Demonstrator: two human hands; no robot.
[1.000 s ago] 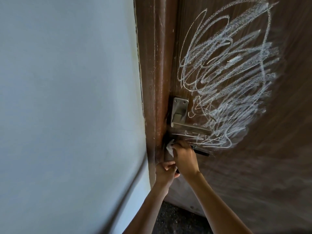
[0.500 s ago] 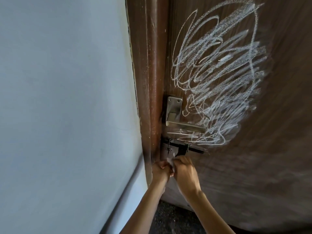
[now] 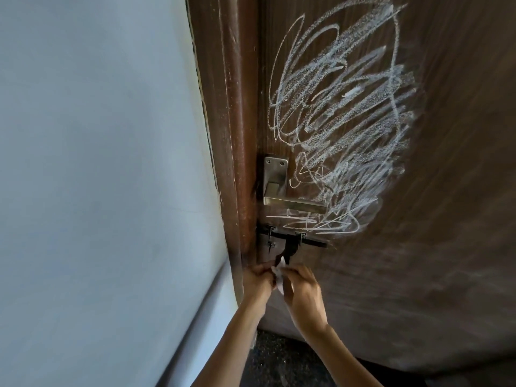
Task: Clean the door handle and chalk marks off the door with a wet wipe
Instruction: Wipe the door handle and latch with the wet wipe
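Note:
A brown wooden door (image 3: 418, 261) carries a large white chalk scribble (image 3: 343, 115) above and right of a silver lever handle (image 3: 290, 202). Below the handle sits a black sliding bolt (image 3: 296, 243). Just under the bolt, my left hand (image 3: 258, 280) and my right hand (image 3: 303, 294) meet and both pinch a small white wet wipe (image 3: 280, 275) between their fingertips. Most of the wipe is hidden by the fingers.
A dark brown door frame (image 3: 234, 135) runs down left of the door, with a pale blue-grey wall (image 3: 97, 177) beyond it. Dark speckled floor (image 3: 276, 361) shows between my forearms at the bottom.
My right hand has come down off the black bolt with the wipe and joined my left hand below it. The bolt, covered before, is now in plain sight.

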